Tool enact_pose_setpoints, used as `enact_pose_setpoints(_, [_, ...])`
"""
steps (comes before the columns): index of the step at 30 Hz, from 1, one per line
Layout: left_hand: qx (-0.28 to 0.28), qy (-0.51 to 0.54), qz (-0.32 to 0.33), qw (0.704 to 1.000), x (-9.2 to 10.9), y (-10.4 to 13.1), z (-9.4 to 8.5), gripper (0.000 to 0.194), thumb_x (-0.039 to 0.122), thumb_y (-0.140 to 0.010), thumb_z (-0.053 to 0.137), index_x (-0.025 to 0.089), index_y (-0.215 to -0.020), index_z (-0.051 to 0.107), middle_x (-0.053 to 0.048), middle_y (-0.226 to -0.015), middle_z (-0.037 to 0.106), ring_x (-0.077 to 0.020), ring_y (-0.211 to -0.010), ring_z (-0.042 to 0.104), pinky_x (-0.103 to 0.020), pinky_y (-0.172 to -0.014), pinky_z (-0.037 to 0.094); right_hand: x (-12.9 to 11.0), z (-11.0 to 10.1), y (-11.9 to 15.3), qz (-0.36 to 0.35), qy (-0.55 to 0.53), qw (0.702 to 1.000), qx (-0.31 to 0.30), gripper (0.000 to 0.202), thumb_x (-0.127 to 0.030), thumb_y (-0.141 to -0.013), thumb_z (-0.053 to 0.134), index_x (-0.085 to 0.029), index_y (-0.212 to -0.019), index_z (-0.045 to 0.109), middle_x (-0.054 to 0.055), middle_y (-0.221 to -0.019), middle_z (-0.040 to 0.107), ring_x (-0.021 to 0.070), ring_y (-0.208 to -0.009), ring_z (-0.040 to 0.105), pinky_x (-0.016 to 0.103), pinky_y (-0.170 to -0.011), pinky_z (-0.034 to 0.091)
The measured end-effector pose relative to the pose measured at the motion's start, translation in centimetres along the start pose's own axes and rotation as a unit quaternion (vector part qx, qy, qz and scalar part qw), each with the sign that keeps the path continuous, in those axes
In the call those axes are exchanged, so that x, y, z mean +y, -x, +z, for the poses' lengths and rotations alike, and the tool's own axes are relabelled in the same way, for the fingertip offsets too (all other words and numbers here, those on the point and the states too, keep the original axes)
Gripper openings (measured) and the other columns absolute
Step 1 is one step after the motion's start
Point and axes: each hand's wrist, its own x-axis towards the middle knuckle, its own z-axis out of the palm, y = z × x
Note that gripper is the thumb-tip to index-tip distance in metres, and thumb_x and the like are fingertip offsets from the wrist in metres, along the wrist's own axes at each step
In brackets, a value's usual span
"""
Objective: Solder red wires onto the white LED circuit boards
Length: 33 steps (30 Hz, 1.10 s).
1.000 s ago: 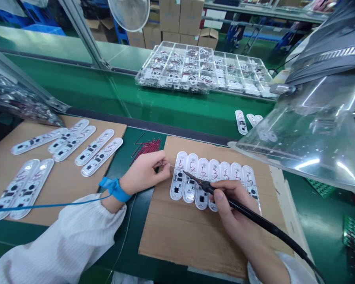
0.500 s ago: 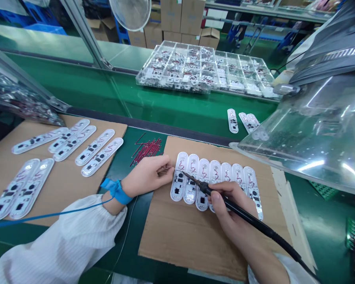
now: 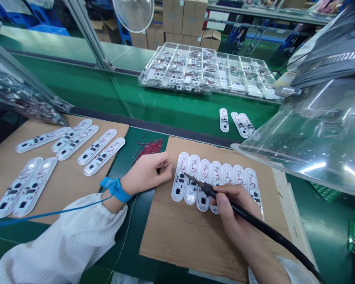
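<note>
Your black soldering iron (image 3: 208, 189) slants, tip over the leftmost white board (image 3: 180, 183) (contact unclear); seven red-wired boards (image 3: 205, 177) lie side by side on cardboard (image 3: 192, 236). Your thin wire (image 3: 172, 166) points at the leftmost.

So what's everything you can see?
Flat cardboard sheets: two, brown, left and middle
Long round-ended boards: at least seventeen, white, seven per sheet, three beyond
Short straight wires: many, dark red, between sheets
Thin wire strand: one, silvery, beside boards
Pen-shaped soldering iron: one, black, over boards
Divided plastic trays: two, clear, top centre
Flared plastic hood: one, clear, right
Round disc: one, clear, top
Bag of parts: one, clear, left
Cardboard boxes: several, brown, back
Wrist strap: one, blue, left wrist
Left hand: one, white sleeve, pinching strand
Right hand: one, white sleeve, gripping iron
</note>
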Motion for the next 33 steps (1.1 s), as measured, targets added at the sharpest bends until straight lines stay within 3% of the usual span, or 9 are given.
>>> enact_pose_setpoints(12, [-0.018, -0.007, 0.003, 1.000, -0.3, 0.0, 0.4, 0.021, 0.018, -0.095, 0.055, 0.023, -0.077, 0.045, 0.008, -0.065, 0.040, -0.0100, -0.057, 0.038, -0.023, -0.057, 0.030, -0.1, 0.6, -0.7, 0.005, 0.004, 0.998, -0.058, 0.019, -0.046, -0.112, 0.065, -0.029, -0.112, 0.072, -0.001, -0.084, 0.084, 0.0165, -0.068, 0.081, 0.025, -0.059, 0.059])
enact_pose_setpoints(22, [-0.042, 0.008, 0.002, 0.999, -0.5, 0.2, 0.2, 0.022, 0.021, -0.099, 0.057, 0.022, -0.078, 0.051, 0.008, -0.065, 0.047, -0.0098, -0.056, 0.042, -0.024, -0.057, 0.031, -0.4, 0.3, -0.9, -0.006, 0.016, 0.997, -0.071, 0.017, -0.041, -0.110, 0.068, -0.026, -0.109, 0.076, 0.000, -0.082, 0.082, 0.0168, -0.065, 0.077, 0.027, -0.061, 0.058])
enact_pose_setpoints(27, [0.038, 0.010, -0.043, 0.998, -0.4, -0.3, -0.8, 0.015, 0.024, -0.099, 0.058, 0.023, -0.085, 0.052, 0.008, -0.066, 0.041, -0.0104, -0.056, 0.037, -0.025, -0.057, 0.030, -0.8, 0.4, -1.3, 0.010, 0.014, 0.997, -0.076, 0.021, -0.044, -0.109, 0.067, -0.026, -0.105, 0.078, 0.002, -0.084, 0.083, 0.0192, -0.066, 0.077, 0.029, -0.060, 0.059])
enact_pose_setpoints(33, [0.160, 0.001, -0.152, 0.975, -1.8, -0.7, -1.2, 0.006, 0.021, -0.098, 0.059, 0.024, -0.097, 0.054, 0.010, -0.066, 0.037, -0.0120, -0.056, 0.039, -0.026, -0.060, 0.033, -0.8, 0.3, -0.9, 0.037, -0.023, 0.997, -0.057, 0.028, -0.052, -0.110, 0.064, -0.026, -0.111, 0.076, 0.003, -0.090, 0.085, 0.0199, -0.073, 0.080, 0.030, -0.064, 0.061])
